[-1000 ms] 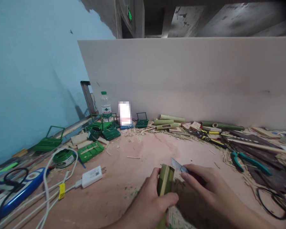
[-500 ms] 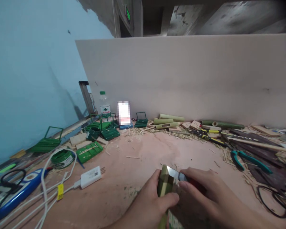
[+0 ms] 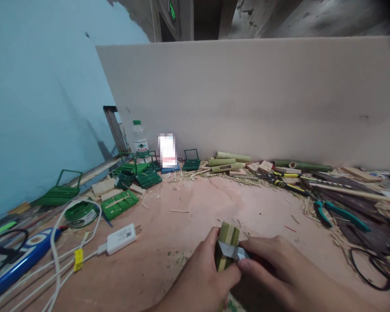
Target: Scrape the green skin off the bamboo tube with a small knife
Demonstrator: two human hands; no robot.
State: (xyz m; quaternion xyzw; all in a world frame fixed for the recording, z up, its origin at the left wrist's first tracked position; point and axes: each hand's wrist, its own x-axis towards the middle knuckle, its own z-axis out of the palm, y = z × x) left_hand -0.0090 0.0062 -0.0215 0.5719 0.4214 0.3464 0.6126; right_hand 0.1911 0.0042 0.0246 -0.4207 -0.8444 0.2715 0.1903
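Observation:
A piece of bamboo (image 3: pixel 229 234), green with paler shaved strips, is gripped in my left hand (image 3: pixel 206 271), the thumb pressed across its near side. My right hand (image 3: pixel 279 268) is closed around a utility knife (image 3: pixel 229 250), whose handle is mostly hidden by the fingers. The knife's flat metal blade lies across the bamboo's upper face, just ahead of my left thumb. Both hands are close together over the front of the table, and the lower end of the bamboo is hidden by my left hand.
Bamboo tubes (image 3: pixel 227 167) and shavings line the back of the table (image 3: pixel 195 208). Teal-handled pliers (image 3: pixel 341 214) lie at right. On the left are a white charger (image 3: pixel 121 239) with its cable, a green bamboo panel (image 3: pixel 119 205) and a water bottle (image 3: pixel 141 141).
The knife blade has moved from the bamboo's far end back toward my left thumb. The bamboo has turned, showing more of its shaved face. My view has shifted slightly.

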